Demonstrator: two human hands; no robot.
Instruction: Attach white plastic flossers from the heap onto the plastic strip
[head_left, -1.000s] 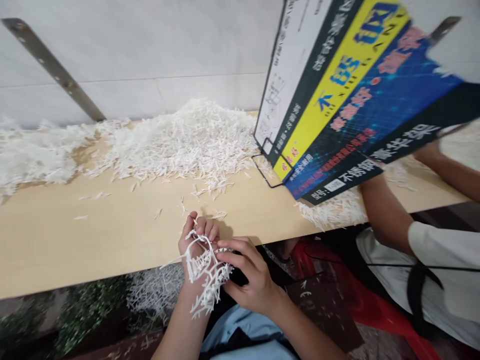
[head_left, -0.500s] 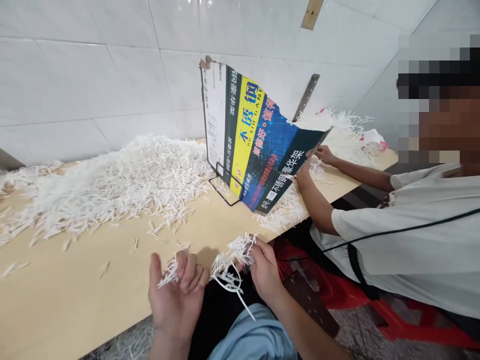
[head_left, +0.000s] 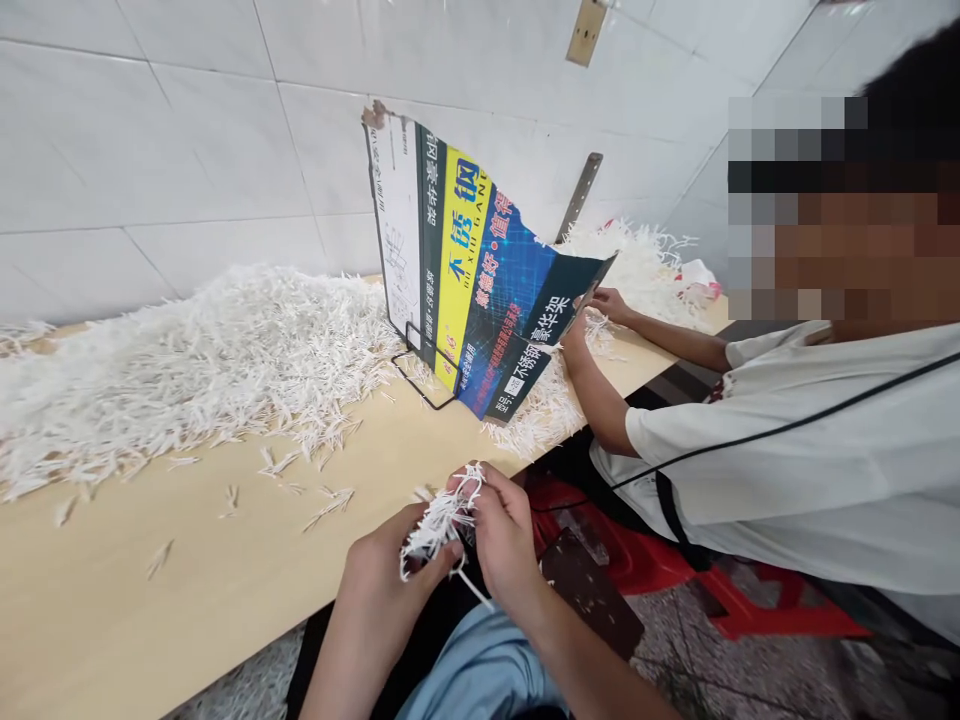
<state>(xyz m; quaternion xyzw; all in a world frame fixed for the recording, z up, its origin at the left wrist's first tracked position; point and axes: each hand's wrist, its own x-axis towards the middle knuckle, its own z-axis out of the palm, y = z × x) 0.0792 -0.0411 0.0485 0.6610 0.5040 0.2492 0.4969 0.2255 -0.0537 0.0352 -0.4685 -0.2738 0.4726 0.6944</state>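
Note:
Above my lap, at the table's edge, both hands meet on a bunch of thin white branching plastic pieces (head_left: 442,522). My right hand (head_left: 504,530) is closed round its upper right side. My left hand (head_left: 386,575) wraps the lower left side, its thumb across the front and most of its fingers hidden behind. A straight white stem (head_left: 474,588) hangs from the bunch between the hands. Past them on the table lies a broad heap of similar white pieces (head_left: 225,360), with a few scattered loose ones (head_left: 330,506) nearer me.
A printed cardboard sheet (head_left: 469,290) stands upright on the table (head_left: 247,580) in a black wire stand (head_left: 424,385). Behind it, a co-worker's hands (head_left: 600,305) are near more white pieces (head_left: 637,250). A red stool (head_left: 780,600) is at the right, a tiled wall at the back.
My left hand has moved right from beside the bunch, turned over and closed on it. Small white pieces lay in its fingers before. The view has shifted slightly.

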